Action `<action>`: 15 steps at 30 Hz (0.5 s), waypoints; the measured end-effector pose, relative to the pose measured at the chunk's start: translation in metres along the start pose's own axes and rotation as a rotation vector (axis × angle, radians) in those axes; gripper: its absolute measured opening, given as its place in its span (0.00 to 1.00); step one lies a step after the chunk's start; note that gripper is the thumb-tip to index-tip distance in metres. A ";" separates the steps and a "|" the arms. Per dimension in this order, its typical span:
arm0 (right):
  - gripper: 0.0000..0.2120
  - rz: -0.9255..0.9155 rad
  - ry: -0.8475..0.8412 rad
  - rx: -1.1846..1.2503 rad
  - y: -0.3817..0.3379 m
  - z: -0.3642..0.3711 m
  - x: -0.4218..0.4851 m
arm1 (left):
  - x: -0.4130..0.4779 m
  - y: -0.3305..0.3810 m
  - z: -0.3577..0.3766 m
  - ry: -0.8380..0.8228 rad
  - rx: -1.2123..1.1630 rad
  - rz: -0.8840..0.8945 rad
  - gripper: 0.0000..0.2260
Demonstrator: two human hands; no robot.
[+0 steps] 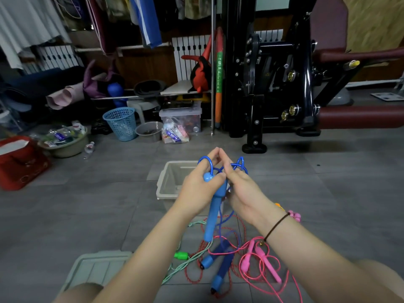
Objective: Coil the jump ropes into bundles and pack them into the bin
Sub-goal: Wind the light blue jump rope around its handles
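My left hand (197,189) grips a light blue jump rope (213,215) by its handle, which hangs down toward the floor. My right hand (242,189) pinches the rope's blue cord, and loops of it arch over both sets of fingertips. Both hands hover just in front of an open beige bin (168,182) standing on the floor. Below my wrists lies a tangle of ropes: a pink jump rope (260,256), a dark blue-handled rope with red cord (220,265) and a green-handled rope (181,255).
The bin's lid (96,267) lies on the grey tiles at lower left. Further back stand a red box (19,160), a basin (65,143), a blue basket (121,123) and clutter. A black gym machine (273,84) fills the right background.
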State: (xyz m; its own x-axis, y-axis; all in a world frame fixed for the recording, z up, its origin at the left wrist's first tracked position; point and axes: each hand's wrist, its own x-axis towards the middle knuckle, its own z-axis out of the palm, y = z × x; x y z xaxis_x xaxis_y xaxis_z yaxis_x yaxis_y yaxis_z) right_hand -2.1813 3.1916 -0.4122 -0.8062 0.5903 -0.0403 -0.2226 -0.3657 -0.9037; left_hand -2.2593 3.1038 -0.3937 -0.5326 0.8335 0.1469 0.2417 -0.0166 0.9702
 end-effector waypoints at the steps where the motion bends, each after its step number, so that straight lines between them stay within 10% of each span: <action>1: 0.14 0.010 0.005 0.019 -0.001 0.001 0.002 | 0.002 0.000 0.001 -0.011 0.045 -0.011 0.23; 8: 0.16 0.188 0.238 0.029 -0.012 -0.023 0.014 | 0.009 -0.001 0.000 -0.020 0.846 -0.041 0.09; 15: 0.17 0.553 0.454 0.095 -0.013 -0.072 0.024 | -0.003 -0.002 -0.019 0.015 1.022 0.036 0.11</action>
State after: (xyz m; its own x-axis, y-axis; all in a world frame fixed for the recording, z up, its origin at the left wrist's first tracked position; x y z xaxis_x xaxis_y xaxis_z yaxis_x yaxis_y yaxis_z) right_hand -2.1581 3.2618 -0.4324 -0.5121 0.5341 -0.6727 0.0889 -0.7460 -0.6600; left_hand -2.2735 3.0908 -0.3924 -0.5194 0.8349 0.1819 0.8304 0.4430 0.3380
